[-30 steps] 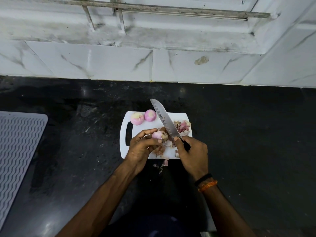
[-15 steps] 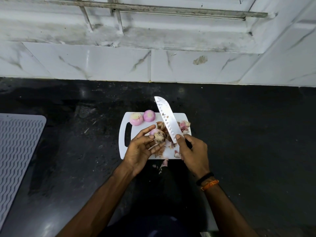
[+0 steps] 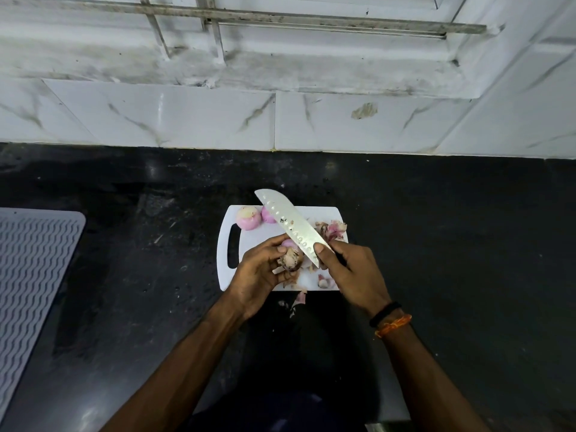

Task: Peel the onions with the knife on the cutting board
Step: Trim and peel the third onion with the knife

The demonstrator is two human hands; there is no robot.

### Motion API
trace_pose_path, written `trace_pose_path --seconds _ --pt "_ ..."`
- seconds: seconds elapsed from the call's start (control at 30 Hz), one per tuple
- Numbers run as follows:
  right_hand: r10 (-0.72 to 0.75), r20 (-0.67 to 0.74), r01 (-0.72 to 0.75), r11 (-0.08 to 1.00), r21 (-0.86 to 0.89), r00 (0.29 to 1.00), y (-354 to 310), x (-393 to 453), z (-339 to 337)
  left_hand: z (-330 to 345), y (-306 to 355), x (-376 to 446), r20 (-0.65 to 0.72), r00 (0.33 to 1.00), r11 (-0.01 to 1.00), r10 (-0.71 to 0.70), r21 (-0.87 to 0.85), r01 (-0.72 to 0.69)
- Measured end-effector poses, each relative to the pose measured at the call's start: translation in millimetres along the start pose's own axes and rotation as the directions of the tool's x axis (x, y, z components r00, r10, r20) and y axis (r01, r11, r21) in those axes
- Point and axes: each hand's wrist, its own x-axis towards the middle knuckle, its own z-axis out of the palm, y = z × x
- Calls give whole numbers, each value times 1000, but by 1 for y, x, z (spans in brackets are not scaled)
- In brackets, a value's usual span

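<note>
A white cutting board (image 3: 258, 236) lies on the black counter. My left hand (image 3: 260, 275) grips a partly skinned onion (image 3: 291, 257) above the board's near half. My right hand (image 3: 352, 269) holds the knife (image 3: 290, 224) by its handle, thumb pressed on the blade near the heel. The blade points up and to the left, its edge against the onion. Two peeled pink onions (image 3: 248, 217) sit at the board's far left corner, one partly hidden behind the blade. A heap of onion skins (image 3: 332, 230) lies at the board's right side.
Loose skin scraps (image 3: 299, 299) lie on the counter (image 3: 452, 244) just off the board's near edge. A grey ribbed mat (image 3: 34, 263) covers the counter at the far left. A white marble-tiled wall (image 3: 187, 120) rises behind the counter.
The knife blade has swung left, its tip now over the peeled onions. The left hand has turned the onion so its papery skinned side faces me.
</note>
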Motion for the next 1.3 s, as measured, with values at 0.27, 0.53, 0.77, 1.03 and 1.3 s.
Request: trace_pose_path --seconds 0.27,0.53,0.77,1.03,1.3 --pt "-46 68 57 982 -178 997 14 3 -3 -2 -3 -2 17 999 999 46 12 -46" --pt "-46 76 63 965 -253 996 18 7 -4 -5 -2 -2 110 985 991 129 26 -133" --pt "-37 -3 34 940 -339 999 10 5 -3 -9 -4 0 138 969 944 204 236 -232" --pt "-70 -133 1 888 -459 989 7 6 6 -1 0 -3 157 959 895 235 350 -277" --pt "51 -82 -60 991 -119 995 5 -1 6 0 4 1 55 952 891 303 338 -303"
